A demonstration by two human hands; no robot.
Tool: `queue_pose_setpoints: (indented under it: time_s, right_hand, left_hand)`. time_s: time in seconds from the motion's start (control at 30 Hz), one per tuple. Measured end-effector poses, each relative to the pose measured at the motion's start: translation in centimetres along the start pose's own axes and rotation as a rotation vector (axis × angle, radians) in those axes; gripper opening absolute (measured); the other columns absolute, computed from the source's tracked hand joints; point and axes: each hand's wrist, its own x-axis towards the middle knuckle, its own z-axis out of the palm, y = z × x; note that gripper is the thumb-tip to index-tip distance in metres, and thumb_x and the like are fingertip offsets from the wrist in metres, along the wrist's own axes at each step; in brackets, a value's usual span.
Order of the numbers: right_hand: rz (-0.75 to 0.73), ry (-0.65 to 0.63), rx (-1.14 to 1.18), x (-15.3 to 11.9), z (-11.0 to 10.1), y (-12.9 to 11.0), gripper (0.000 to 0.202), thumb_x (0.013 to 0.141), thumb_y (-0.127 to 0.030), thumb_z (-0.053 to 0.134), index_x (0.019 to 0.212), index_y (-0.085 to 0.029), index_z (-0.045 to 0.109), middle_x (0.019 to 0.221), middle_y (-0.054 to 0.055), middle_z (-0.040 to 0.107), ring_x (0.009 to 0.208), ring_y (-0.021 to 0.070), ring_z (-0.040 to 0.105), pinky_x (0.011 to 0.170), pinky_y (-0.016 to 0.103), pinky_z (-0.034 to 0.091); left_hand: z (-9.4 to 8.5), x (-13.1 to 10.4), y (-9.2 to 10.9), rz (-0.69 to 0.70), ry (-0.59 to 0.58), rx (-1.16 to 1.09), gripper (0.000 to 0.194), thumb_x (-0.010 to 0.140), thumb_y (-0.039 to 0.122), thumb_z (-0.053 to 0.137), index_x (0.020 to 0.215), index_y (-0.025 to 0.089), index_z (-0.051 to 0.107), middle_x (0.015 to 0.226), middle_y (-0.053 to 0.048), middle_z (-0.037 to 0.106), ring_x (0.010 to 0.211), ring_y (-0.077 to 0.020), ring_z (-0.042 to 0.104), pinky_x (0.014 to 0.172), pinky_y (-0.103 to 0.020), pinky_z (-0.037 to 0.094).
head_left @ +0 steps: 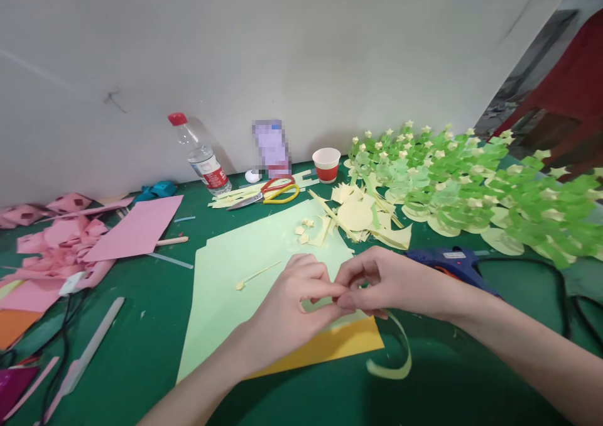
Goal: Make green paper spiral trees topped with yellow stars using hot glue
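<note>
My left hand (308, 291) and my right hand (370, 281) meet above the paper sheets, their fingertips pinched together. Between them is a pale yellow-green paper strip (404, 350); its loose end curls down below my right hand, while the held part is mostly hidden by the fingers. Beneath lie a light green paper sheet (226, 325) and a yellow-orange sheet (325, 347). Left of my left hand rests a thin paper strip with a small knot at one end (241, 285). A few small folded paper stars (304, 231) sit beyond my hands.
Behind are red-and-yellow-handled scissors (277, 190), a leaning water bottle (207, 165), a phone (272, 146) and a paper cup (326, 165). Paper scraps (358, 215), a blue glue gun (452, 262) with its cord and many green paper plants (452, 174) stand right. Pink paper pieces (136, 228) cover the left.
</note>
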Motion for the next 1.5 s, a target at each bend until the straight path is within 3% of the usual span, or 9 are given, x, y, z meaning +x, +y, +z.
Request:
queue_pose_setpoints:
  time_s: [0.07, 0.2, 0.37, 0.57, 0.83, 1.0, 1.1, 1.33, 1.5]
  right_hand:
    - [0.009, -0.023, 0.018, -0.1, -0.1, -0.1, 0.021, 0.067, -0.032, 0.062, 0.071, -0.011, 0.063, 0.052, -0.004, 0.047, 0.043, 0.0022, 0.038, 0.042, 0.016, 0.032]
    - [0.021, -0.003, 0.030, 0.1, 0.2, -0.2, 0.018, 0.068, -0.029, 0.061, 0.070, -0.011, 0.062, 0.053, -0.005, 0.047, 0.042, 0.0015, 0.037, 0.041, 0.015, 0.033]
    - [0.028, 0.050, 0.065, 0.2, 0.4, 0.0, 0.016, 0.067, -0.027, 0.062, 0.071, -0.011, 0.061, 0.049, -0.006, 0.044, 0.041, 0.0017, 0.037, 0.040, 0.015, 0.033]
    - [0.032, -0.017, 0.042, -0.1, -0.1, 0.0, 0.020, 0.064, -0.031, 0.065, 0.070, -0.012, 0.062, 0.055, -0.004, 0.048, 0.044, 0.0023, 0.038, 0.041, 0.015, 0.034]
    - [-0.022, 0.072, 0.036, 0.3, 0.7, 0.1, 0.019, 0.063, -0.030, 0.065, 0.067, -0.012, 0.060, 0.059, -0.004, 0.051, 0.042, 0.0015, 0.039, 0.040, 0.015, 0.035]
    - [-0.047, 0.068, 0.050, 0.1, 0.2, 0.0, 0.011, 0.068, -0.024, 0.059, 0.067, -0.013, 0.060, 0.056, -0.004, 0.050, 0.043, 0.0023, 0.040, 0.041, 0.015, 0.036]
    - [-0.021, 0.031, 0.028, -0.2, -0.3, -0.2, 0.011, 0.068, -0.023, 0.059, 0.067, -0.013, 0.060, 0.057, -0.004, 0.048, 0.043, 0.0019, 0.039, 0.040, 0.014, 0.036]
    - [-0.032, 0.001, 0.069, 0.1, 0.5, 0.0, 0.024, 0.065, -0.036, 0.063, 0.070, -0.013, 0.060, 0.061, -0.003, 0.050, 0.045, 0.0027, 0.043, 0.042, 0.015, 0.040]
    - [-0.068, 0.076, 0.084, 0.2, 0.8, 0.1, 0.016, 0.064, -0.027, 0.064, 0.068, -0.012, 0.059, 0.060, -0.004, 0.051, 0.046, 0.0028, 0.042, 0.041, 0.014, 0.040]
  left_hand:
    - [0.0, -0.1, -0.1, 0.014, 0.017, 0.010, 0.016, 0.077, 0.022, 0.057, 0.064, 0.020, 0.066, 0.050, 0.004, 0.035, 0.058, -0.0115, 0.036, 0.060, -0.026, 0.033]
    - [0.6, -0.1, -0.4, -0.022, 0.176, 0.032, 0.030, 0.074, 0.033, 0.060, 0.050, 0.015, 0.057, 0.048, 0.004, 0.035, 0.055, -0.0111, 0.037, 0.059, -0.027, 0.033]
    - [0.8, -0.1, -0.4, 0.072, 0.294, 0.128, 0.028, 0.075, 0.030, 0.059, 0.052, 0.016, 0.055, 0.050, 0.003, 0.040, 0.057, -0.0121, 0.039, 0.062, -0.028, 0.034]
    - [-0.1, -0.1, -0.1, 0.142, -0.004, 0.060, 0.014, 0.076, 0.014, 0.057, 0.067, 0.018, 0.066, 0.052, 0.003, 0.041, 0.061, -0.0119, 0.039, 0.061, -0.026, 0.035]
    - [0.6, 0.0, -0.4, -0.038, 0.238, -0.013, 0.032, 0.071, 0.032, 0.063, 0.047, 0.016, 0.048, 0.051, 0.004, 0.039, 0.058, -0.0116, 0.038, 0.057, -0.026, 0.034]
    - [-0.1, 0.0, -0.1, 0.056, 0.087, -0.004, 0.012, 0.075, 0.027, 0.060, 0.068, 0.018, 0.064, 0.055, 0.002, 0.042, 0.063, -0.0130, 0.039, 0.059, -0.026, 0.036]
    - [-0.5, -0.2, -0.1, 0.112, 0.018, -0.021, 0.015, 0.080, 0.020, 0.053, 0.079, 0.019, 0.067, 0.057, 0.001, 0.046, 0.065, -0.0136, 0.040, 0.061, -0.027, 0.037]
    - [0.3, 0.0, -0.4, 0.019, 0.225, -0.069, 0.024, 0.073, 0.029, 0.061, 0.053, 0.016, 0.059, 0.050, 0.003, 0.039, 0.058, -0.0121, 0.038, 0.053, -0.025, 0.034]
    - [0.4, 0.1, -0.4, 0.004, 0.222, -0.055, 0.023, 0.072, 0.026, 0.063, 0.053, 0.016, 0.054, 0.053, 0.003, 0.040, 0.060, -0.0120, 0.039, 0.056, -0.025, 0.035]
